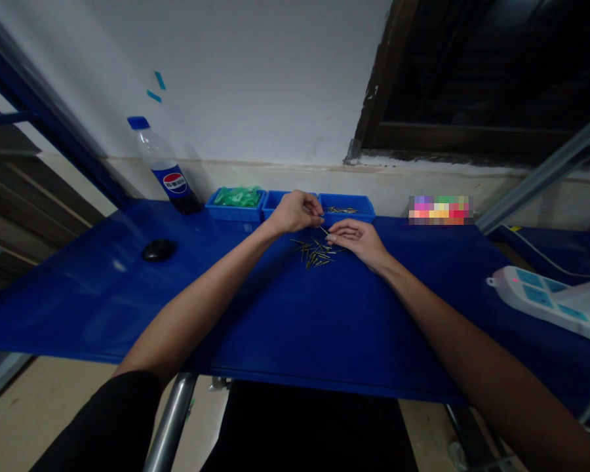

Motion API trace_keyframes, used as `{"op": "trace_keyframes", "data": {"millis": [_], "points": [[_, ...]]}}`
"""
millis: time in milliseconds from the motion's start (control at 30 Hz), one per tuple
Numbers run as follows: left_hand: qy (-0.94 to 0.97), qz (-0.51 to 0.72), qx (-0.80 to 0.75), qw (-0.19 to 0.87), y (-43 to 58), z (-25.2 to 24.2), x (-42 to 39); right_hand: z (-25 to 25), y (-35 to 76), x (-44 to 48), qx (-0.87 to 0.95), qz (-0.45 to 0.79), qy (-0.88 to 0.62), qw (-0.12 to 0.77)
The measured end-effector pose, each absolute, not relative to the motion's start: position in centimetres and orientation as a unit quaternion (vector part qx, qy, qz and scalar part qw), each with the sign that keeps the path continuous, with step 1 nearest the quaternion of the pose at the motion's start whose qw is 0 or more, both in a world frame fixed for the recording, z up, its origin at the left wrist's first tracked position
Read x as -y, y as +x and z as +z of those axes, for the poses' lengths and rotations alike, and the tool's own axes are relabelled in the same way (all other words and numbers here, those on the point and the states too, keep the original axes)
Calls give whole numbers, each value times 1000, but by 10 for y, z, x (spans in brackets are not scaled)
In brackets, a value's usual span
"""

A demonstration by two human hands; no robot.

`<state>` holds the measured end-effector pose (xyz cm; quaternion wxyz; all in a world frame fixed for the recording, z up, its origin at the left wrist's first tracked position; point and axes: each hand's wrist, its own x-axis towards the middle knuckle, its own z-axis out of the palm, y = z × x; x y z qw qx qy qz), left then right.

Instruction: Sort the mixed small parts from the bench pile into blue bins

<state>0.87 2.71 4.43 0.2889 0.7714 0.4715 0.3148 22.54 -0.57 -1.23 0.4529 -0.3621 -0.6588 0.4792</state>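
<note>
Pinching a thin metal pin (324,230) near one end calls for light pressure: the right hand (358,240) has its thumb and fingers closed on it, and most of the length seems best left free, slanting up and left toward the left hand (297,212). The left hand's fingers are curled together; whether they grip anything, I cannot tell. Holding both wrists steady should help with something so slight. Lifting single pins from the top of the loose pile (316,254) would likely avoid dragging its neighbours, since they cross at many angles.

The held pin is between the two hands, seemingly raised over the tabletop (299,328) at the far side of the pile. It looks slender, straight and pale; finer detail is too small to make out. Those in the pile show gold and dark stretches. More gold-coloured pins (341,210) lie in the right bin (356,217), beyond the right hand. Green packets (238,196) fill the left bin (235,214), and the left hand partly hides the blue middle bin (271,207).
</note>
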Motion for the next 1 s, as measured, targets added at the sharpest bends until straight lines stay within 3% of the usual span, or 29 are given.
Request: {"op": "trace_keyframes", "data": {"millis": [233, 333, 500, 633, 1000], "points": [[772, 267, -483, 314, 12, 46, -23, -17, 228, 2, 635, 499, -347, 477], [792, 172, -496, 312, 13, 54, -16, -19, 228, -2, 623, 495, -357, 489], [839, -24, -524, 143, 4, 68, -8, -19, 230, -9, 602, 471, -348, 544], [831, -144, -511, 165, -4, 68, -8, -19, 231, -13, 593, 473, -334, 559], [826, -156, -511, 180, 6, 61, -7, -18, 233, -8, 619, 450, -384, 516]]}}
